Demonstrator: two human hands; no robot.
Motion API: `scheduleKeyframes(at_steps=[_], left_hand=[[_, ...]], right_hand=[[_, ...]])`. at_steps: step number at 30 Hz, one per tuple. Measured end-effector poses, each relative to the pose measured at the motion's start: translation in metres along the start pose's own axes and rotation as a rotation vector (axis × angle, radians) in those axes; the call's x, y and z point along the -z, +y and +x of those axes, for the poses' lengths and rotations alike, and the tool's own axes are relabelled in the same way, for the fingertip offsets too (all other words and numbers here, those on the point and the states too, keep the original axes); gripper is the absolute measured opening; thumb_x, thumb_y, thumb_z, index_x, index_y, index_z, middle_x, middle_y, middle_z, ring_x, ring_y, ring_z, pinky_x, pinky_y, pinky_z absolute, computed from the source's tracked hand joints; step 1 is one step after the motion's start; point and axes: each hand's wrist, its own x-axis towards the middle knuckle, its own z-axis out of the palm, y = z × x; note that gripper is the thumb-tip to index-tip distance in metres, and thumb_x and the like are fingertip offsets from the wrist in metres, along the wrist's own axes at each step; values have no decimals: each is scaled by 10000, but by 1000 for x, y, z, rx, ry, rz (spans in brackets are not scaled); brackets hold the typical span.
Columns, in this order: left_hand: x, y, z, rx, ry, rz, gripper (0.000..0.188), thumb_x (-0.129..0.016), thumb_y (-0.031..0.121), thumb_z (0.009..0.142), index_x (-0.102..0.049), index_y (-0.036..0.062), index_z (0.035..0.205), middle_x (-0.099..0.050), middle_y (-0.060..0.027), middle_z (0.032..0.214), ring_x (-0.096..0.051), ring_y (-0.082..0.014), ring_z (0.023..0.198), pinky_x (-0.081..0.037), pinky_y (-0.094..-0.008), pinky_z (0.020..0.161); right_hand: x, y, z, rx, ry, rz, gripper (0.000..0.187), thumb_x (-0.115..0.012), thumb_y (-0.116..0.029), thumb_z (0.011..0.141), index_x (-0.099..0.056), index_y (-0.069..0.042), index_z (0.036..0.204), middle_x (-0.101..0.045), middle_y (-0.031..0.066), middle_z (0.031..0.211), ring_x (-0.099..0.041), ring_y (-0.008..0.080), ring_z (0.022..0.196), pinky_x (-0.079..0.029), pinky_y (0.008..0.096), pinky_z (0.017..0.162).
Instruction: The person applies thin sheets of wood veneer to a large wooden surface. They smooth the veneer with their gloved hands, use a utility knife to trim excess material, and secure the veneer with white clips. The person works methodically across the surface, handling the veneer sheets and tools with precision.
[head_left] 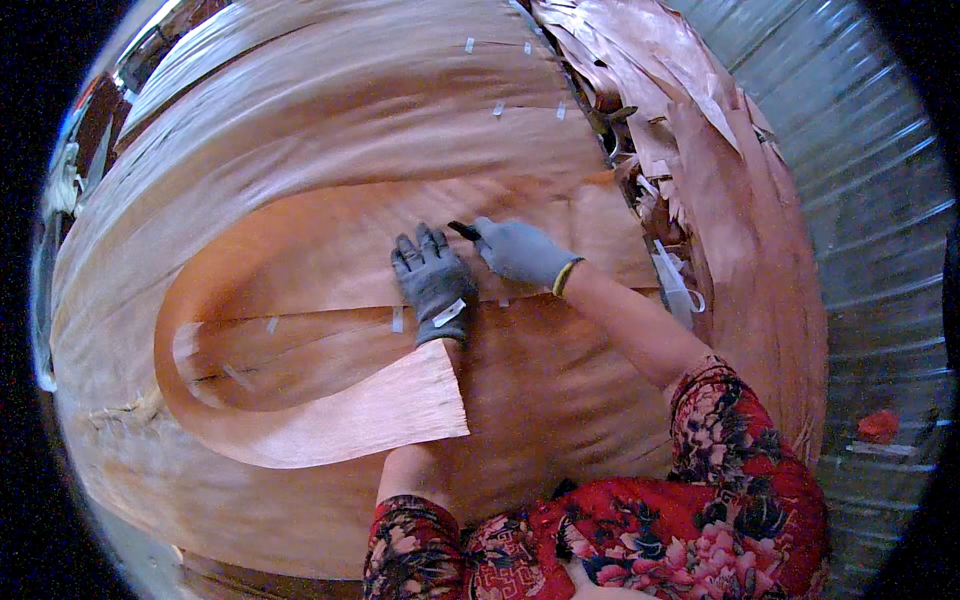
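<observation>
A thin orange-brown wood veneer sheet point(330, 235) lies on the pile, its left part curled over in a loop and its pale end point(400, 405) folded back across my left forearm. My left hand point(435, 280), in a dark grey glove with a white piece of tape near the wrist, presses flat on the veneer, fingers spread. Just to its right, my right hand point(523, 252), in a lighter grey glove with a yellow cuff, is closed round a short black knife-like tool point(463, 231). The tool's tip points toward my left fingertips; most of it is hidden in the glove.
Beneath is a broad stack of veneer point(330, 120), with small white tape pieces point(498, 108) on it. Torn veneer scraps point(650, 200) and a white plastic strip point(678, 285) lie along its right side. A ribbed translucent sheet point(860, 200) covers the far right, near a red object point(878, 427).
</observation>
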Motion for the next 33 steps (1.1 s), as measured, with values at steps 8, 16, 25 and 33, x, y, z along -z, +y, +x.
scheduleKeyframes(at_steps=[8, 16, 25, 33], left_hand=[[-7, 1, 0, 25, 66, -8, 519, -462, 239, 822, -404, -41, 1255, -446, -218, 1282, -400, -405, 1205, -260, -538, 1006], [10, 5, -2, 116, -89, 1, 560, -422, 284, 851, -366, -43, 1303, -375, -210, 1362, -307, -380, 1286, -187, -503, 1057], [0, 1, 1, 68, -182, 167, 768, -495, 426, 817, -265, -73, 1353, -280, -247, 1412, -249, -403, 1315, -144, -505, 1074], [36, 18, 9, 261, -392, 30, 1210, -579, 730, 619, -115, -85, 1384, -139, -257, 1456, -102, -419, 1352, -47, -493, 1091]], right_hand=[[-3, -28, 23, -136, -51, -68, 272, -474, -222, 834, -605, -12, 946, -647, 213, 904, -644, 351, 848, -509, 460, 725], [-3, -21, -11, -150, -87, -44, 219, -503, -149, 803, -618, -11, 928, -649, 210, 889, -647, 356, 816, -513, 469, 703], [2, 17, -80, -99, -118, -72, 179, -432, -145, 849, -543, -25, 921, -647, 195, 792, -651, 354, 668, -498, 491, 536], [19, 58, -111, 3, -217, -88, 171, -448, -138, 836, -528, -25, 936, -645, 185, 764, -649, 349, 647, -492, 477, 507]])
